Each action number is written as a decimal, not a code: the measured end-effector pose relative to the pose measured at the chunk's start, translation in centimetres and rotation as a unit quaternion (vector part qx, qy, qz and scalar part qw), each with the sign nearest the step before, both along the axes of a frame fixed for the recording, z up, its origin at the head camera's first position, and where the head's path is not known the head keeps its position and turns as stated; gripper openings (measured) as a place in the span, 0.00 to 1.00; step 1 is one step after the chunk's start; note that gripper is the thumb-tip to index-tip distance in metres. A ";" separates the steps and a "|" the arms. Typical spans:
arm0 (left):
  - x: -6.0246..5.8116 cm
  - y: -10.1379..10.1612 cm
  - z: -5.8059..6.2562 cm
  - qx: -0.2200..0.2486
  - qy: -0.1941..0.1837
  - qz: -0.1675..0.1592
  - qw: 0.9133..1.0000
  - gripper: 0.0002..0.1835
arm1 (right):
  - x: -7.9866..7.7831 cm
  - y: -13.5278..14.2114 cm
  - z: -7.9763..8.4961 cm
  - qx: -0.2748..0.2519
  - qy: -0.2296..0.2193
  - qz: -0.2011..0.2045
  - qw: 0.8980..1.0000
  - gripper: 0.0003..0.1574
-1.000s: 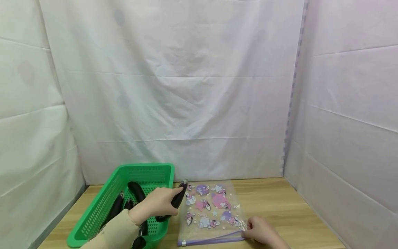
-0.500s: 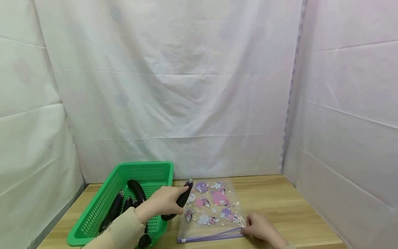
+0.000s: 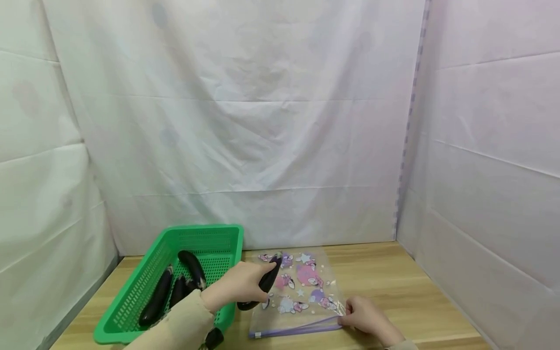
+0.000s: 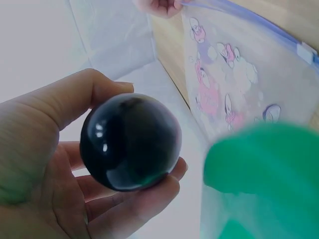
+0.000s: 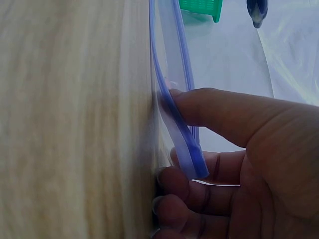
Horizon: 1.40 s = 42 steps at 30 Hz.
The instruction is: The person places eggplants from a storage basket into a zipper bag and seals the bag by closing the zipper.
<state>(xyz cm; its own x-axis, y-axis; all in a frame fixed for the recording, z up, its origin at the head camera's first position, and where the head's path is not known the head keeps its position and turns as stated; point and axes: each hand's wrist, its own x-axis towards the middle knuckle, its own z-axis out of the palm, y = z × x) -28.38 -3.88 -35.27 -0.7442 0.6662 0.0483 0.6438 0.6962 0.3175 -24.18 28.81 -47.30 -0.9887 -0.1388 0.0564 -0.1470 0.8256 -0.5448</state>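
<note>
The right hand pinches the purple zip edge at the near right corner of the clear bag. Beyond and to its left, the left hand grips an eggplant over the bag's left side, stem end slanting away rightward, blunt end toward the zip edge; its height above the bag is hard to judge.
</note>
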 end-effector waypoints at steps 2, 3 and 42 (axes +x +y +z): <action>0.1 0.4 -0.1 0.003 -0.001 -0.005 1.000 0.39 | 0.1 0.0 0.1 -0.002 -0.001 0.001 1.000 0.19; 0.2 0.5 -0.2 0.003 -0.001 -0.007 1.000 0.39 | 0.1 0.0 0.1 -0.002 -0.001 0.001 1.000 0.19; 3.0 5.3 -4.1 -0.010 0.023 -0.107 0.994 0.37 | -0.2 0.0 -0.2 0.007 0.016 0.009 1.000 0.20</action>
<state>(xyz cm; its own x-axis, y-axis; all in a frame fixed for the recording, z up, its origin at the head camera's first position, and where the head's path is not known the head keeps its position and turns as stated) -25.35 1.40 -39.41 -0.5830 0.8100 0.0633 0.7910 0.5481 0.2719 -24.37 28.84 -47.47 -0.9837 -0.1579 0.0866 -0.1797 0.8297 -0.5285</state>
